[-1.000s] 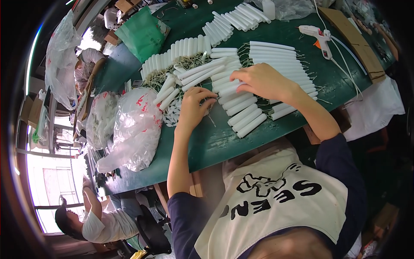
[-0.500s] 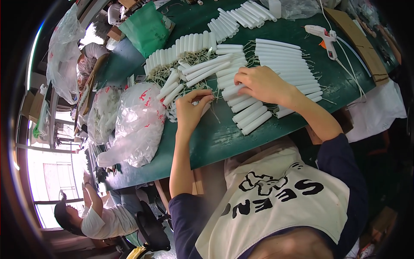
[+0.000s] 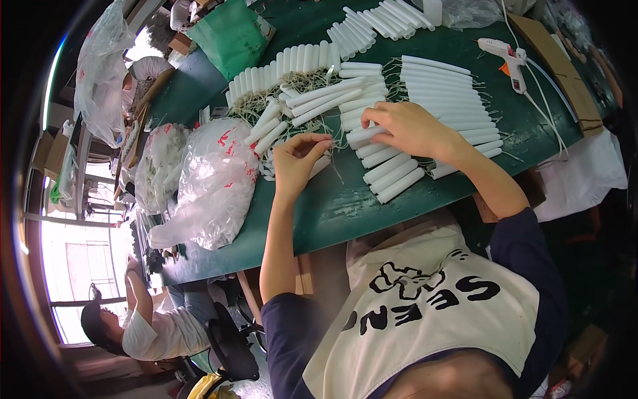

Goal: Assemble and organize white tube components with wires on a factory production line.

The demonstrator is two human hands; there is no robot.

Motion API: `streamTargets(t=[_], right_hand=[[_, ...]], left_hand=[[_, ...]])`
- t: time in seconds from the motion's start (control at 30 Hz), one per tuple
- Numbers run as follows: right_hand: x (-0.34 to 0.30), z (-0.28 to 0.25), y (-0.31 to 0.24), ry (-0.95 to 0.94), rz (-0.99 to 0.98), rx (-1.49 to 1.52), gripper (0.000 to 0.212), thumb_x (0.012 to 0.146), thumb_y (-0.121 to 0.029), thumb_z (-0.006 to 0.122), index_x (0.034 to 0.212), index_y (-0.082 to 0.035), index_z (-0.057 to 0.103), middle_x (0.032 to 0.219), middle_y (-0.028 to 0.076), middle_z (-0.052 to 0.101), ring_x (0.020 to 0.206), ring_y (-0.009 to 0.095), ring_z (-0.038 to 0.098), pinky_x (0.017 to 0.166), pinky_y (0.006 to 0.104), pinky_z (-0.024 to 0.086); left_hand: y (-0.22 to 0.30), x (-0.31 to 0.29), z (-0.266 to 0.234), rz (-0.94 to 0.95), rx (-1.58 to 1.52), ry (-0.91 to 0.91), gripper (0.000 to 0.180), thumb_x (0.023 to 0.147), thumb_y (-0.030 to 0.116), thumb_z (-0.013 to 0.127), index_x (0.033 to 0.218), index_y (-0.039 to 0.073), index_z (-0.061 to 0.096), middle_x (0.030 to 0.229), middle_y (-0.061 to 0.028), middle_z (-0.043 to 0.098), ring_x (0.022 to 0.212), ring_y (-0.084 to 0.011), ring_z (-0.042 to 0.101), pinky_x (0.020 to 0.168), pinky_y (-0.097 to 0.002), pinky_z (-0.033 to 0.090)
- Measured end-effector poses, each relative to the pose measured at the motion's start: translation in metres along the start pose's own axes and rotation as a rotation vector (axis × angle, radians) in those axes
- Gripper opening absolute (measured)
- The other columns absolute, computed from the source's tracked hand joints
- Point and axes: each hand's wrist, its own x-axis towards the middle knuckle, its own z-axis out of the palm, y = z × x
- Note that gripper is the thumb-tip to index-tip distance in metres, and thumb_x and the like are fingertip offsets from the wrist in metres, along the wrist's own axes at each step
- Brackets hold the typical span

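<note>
My right hand (image 3: 409,130) grips a white tube (image 3: 361,137) in the middle row, fingers curled over its upper side. My left hand (image 3: 298,159) is closed in a pinch at the tube's left end, where a thin pale cord (image 3: 339,163) hangs from the fingertips. Its exact hold on the cord is partly hidden. Under the left hand lies another white tube (image 3: 320,165). More tubes with cords at their ends form a right row (image 3: 442,86), and a few lie loose (image 3: 325,100) across a tangle of cords.
A standing row of tubes (image 3: 286,63) and a far pile (image 3: 385,23) lie farther back. Clear plastic bags (image 3: 216,186) fill the left side, below a green bag (image 3: 232,40). A glue gun (image 3: 505,56) lies at right on the green table (image 3: 319,229). Another person (image 3: 166,329) sits lower left.
The view has shifted slightly, moving the table's contents a little to the right. Both hands keep nearly the same grip and place among the tubes.
</note>
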Motion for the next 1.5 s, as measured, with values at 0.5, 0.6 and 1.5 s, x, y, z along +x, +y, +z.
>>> streamTargets(t=[0.5,0.6,1.5], right_hand=[[0.002,-0.001,0.003,-0.004,-0.007,0.123,0.016,0.086,-0.013,0.058,0.1,-0.005,0.056,0.095,0.012,0.063,0.086,0.031,0.06,0.074,0.0388,0.046],[0.001,-0.002,0.003,-0.056,-0.025,0.119,0.017,0.083,-0.011,0.061,0.099,-0.006,0.057,0.095,0.011,0.062,0.087,0.03,0.06,0.075,0.0381,0.046],[0.004,0.005,0.008,0.032,-0.021,0.041,0.02,0.078,-0.004,0.062,0.098,-0.004,0.063,0.098,0.009,0.062,0.091,0.031,0.06,0.077,0.0393,0.048]], left_hand=[[-0.009,0.001,0.0,0.047,0.021,-0.094,0.014,0.077,0.0,0.07,0.091,-0.003,0.069,0.092,-0.0089,0.069,0.082,-0.012,0.064,0.077,-0.0235,0.051],[-0.008,0.002,-0.002,0.052,0.019,-0.086,0.015,0.077,0.001,0.07,0.092,-0.003,0.069,0.092,-0.0084,0.069,0.082,-0.0113,0.064,0.076,-0.023,0.051],[0.002,0.008,-0.001,-0.003,0.017,-0.126,0.015,0.075,-0.001,0.071,0.089,-0.003,0.069,0.086,-0.0048,0.069,0.076,-0.0089,0.062,0.072,-0.0222,0.05]])
